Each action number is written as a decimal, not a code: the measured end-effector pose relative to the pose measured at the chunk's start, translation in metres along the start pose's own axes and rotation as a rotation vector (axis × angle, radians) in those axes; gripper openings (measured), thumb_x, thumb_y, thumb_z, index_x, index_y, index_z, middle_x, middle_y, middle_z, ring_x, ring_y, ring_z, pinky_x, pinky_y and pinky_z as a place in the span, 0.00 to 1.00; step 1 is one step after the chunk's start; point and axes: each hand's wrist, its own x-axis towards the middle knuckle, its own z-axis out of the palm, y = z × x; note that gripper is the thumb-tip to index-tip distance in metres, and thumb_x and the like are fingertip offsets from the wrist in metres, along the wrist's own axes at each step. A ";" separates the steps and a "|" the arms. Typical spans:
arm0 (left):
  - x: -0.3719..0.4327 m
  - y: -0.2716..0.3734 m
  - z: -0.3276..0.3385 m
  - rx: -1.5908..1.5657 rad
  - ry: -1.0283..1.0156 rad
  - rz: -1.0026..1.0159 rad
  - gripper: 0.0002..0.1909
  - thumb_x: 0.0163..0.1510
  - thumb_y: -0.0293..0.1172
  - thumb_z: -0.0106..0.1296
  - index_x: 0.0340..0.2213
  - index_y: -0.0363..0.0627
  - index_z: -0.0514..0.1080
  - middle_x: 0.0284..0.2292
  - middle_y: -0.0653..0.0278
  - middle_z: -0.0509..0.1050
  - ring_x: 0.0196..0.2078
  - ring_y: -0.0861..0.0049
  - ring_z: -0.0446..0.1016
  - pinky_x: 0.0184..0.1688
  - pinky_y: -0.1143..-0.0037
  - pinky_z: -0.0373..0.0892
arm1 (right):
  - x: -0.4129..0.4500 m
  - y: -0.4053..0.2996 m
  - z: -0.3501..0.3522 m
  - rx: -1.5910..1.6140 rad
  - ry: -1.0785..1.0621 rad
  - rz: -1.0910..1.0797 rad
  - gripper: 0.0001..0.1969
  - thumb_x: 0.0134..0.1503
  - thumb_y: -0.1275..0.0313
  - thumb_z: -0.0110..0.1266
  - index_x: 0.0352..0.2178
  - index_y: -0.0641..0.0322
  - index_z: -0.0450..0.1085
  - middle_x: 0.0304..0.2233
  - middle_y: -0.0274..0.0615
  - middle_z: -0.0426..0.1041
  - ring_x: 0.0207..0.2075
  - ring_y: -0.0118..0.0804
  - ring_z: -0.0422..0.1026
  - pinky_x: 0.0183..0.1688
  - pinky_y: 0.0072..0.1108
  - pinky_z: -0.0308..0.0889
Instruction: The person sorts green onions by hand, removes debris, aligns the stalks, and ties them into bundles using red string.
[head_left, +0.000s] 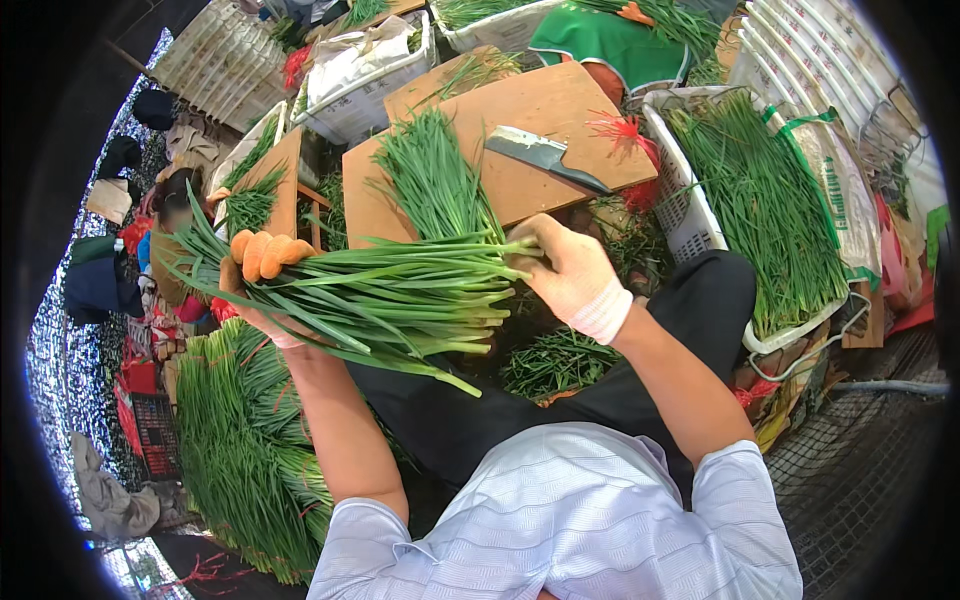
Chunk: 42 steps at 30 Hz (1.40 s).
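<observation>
My left hand (266, 262), in an orange-coated work glove, is closed around the leafy part of a bunch of Chinese chives (390, 292). The bunch lies roughly level, its pale stem ends to the right. At those ends, the gloved fingers of my right hand (574, 274) pinch a few stems. Just beyond, a loose pile of chives (435, 169) rests on a wooden board (517, 101). A cleaver (536, 154) with a dark handle lies on this board, near a bundle of red ties (626, 135) at its right corner.
A white plastic crate (694, 214) full of chives stands at the right. Tied chive bundles (247, 435) are stacked at the left. Cut leaves (559, 364) lie between the legs. Co-workers sit at the left and the top, by other boards. Stacked white crates (225, 67) stand behind.
</observation>
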 end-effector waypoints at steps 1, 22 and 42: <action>-0.001 0.005 -0.004 0.004 0.005 0.004 0.11 0.60 0.35 0.45 0.24 0.52 0.58 0.22 0.74 0.65 0.29 0.80 0.66 0.43 0.74 0.66 | -0.002 0.007 -0.004 -0.143 0.031 -0.071 0.07 0.53 0.75 0.55 0.35 0.63 0.69 0.31 0.51 0.76 0.36 0.51 0.77 0.39 0.31 0.71; 0.018 0.013 0.005 -0.024 -0.173 -0.026 0.08 0.57 0.32 0.48 0.25 0.51 0.61 0.20 0.75 0.67 0.25 0.81 0.68 0.38 0.76 0.68 | -0.026 0.019 0.052 1.275 -0.121 0.493 0.22 0.62 0.70 0.46 0.57 0.65 0.61 0.53 0.44 0.69 0.52 0.36 0.70 0.54 0.30 0.65; 0.040 0.014 0.032 -0.271 -0.927 -0.169 0.15 0.54 0.24 0.47 0.15 0.51 0.63 0.13 0.66 0.71 0.16 0.78 0.74 0.28 0.76 0.77 | -0.063 0.046 -0.005 0.321 -0.112 0.650 0.14 0.61 0.65 0.50 0.32 0.67 0.72 0.20 0.42 0.74 0.21 0.29 0.74 0.27 0.19 0.69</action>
